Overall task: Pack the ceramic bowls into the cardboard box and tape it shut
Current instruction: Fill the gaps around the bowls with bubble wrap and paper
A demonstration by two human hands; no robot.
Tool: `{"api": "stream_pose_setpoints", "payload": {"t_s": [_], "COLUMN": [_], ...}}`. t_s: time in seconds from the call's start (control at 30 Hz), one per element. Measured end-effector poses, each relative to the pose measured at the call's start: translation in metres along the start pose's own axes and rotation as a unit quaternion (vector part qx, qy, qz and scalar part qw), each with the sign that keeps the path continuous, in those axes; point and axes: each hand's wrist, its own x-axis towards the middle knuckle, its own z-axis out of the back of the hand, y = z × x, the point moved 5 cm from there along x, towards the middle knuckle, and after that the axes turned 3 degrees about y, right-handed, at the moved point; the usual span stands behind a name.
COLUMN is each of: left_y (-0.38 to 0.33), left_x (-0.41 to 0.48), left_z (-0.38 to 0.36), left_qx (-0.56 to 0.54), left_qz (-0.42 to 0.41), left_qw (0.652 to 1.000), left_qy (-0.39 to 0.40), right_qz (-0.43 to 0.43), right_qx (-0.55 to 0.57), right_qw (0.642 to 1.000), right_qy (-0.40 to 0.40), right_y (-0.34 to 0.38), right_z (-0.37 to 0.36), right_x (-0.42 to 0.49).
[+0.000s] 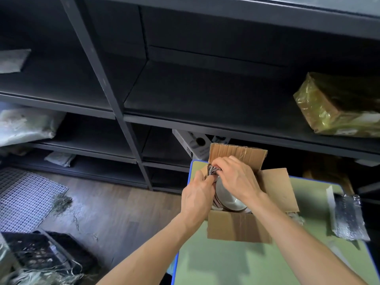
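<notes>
An open cardboard box (238,228) stands on the green table (236,264), its flaps folded outward. Inside it lies a pale ceramic bowl (228,197) on its side, partly hidden by my hands. At the box's far left corner sits a wad of grey crumpled packing paper (212,171). My left hand (197,195) and my right hand (236,175) both pinch this paper just above the bowl. How many bowls are in the box cannot be told.
A silver bubble-wrap pouch (347,215) lies on the table's right side. Dark metal shelving (131,145) stands behind, holding a tape-wrapped parcel (337,105) and a white box (197,144). A white wire grid (24,198) and a dark crate (41,256) sit on the wood floor at left.
</notes>
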Motion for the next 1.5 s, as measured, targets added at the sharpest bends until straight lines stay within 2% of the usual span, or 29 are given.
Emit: {"api": "stream_pose_setpoints", "payload": {"t_s": [0.5, 0.73, 0.97, 1.23, 1.33, 1.5], "left_y": [-0.001, -0.004, -0.002, 0.001, 0.000, 0.000], "left_x": [-0.004, -0.004, -0.004, -0.003, -0.004, -0.003], "left_z": [0.007, 0.010, 0.009, 0.003, 0.003, 0.004], "left_qx": [0.003, 0.008, 0.014, 0.002, -0.008, -0.007], "left_qz": [-0.030, -0.027, -0.027, -0.021, -0.028, -0.028], "left_qw": [0.999, 0.998, 0.998, 0.999, 0.999, 0.999], "left_qy": [-0.039, -0.055, -0.052, -0.028, -0.027, -0.035], "right_qz": [-0.029, 0.009, -0.024, -0.013, 0.007, -0.021], "right_qx": [-0.025, -0.030, -0.023, -0.017, -0.006, 0.000], "right_qw": [0.999, 0.999, 0.999, 1.000, 1.000, 0.998], "right_qy": [-0.038, -0.018, 0.002, -0.007, 0.021, 0.050], "right_y": [-0.007, 0.001, 0.001, 0.005, 0.014, 0.014], "right_z": [0.000, -0.002, -0.006, 0.003, -0.001, -0.006], "right_x": [0.002, 0.002, 0.009, 0.002, -0.005, -0.006]}}
